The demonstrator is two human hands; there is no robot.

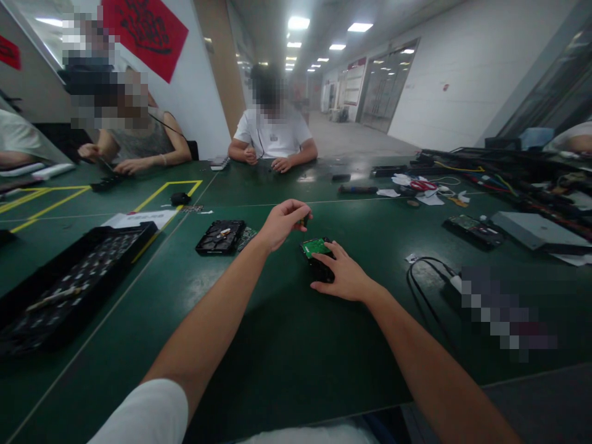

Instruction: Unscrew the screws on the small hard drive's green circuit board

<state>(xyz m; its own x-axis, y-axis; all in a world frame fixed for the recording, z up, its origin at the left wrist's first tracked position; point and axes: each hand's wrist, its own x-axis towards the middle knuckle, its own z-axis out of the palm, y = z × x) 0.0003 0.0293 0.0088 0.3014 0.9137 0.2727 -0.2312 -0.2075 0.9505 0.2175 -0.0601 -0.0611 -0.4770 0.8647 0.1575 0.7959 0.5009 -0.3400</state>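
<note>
My right hand (pixel 345 271) spans the near right side of a hard drive (pixel 316 248), thumb and fingers apart and resting on it. The drive lies on the green table with its green circuit board facing up. Just above and to the left of the drive, my left hand (pixel 285 223) is raised with fingers pinched around a small dark piece (pixel 304 221), too small to name. To the left lies another dark drive-like unit (pixel 221 237), with a grey part (pixel 246 237) partly behind it.
A long black tray (pixel 74 290) with small pieces in it stands at the left. At right are another drive (pixel 473 230), a silver box (pixel 539 229), a black cable (pixel 411 280) and heaped wires. Two people (pixel 272 132) (pixel 143 132) sit across the table.
</note>
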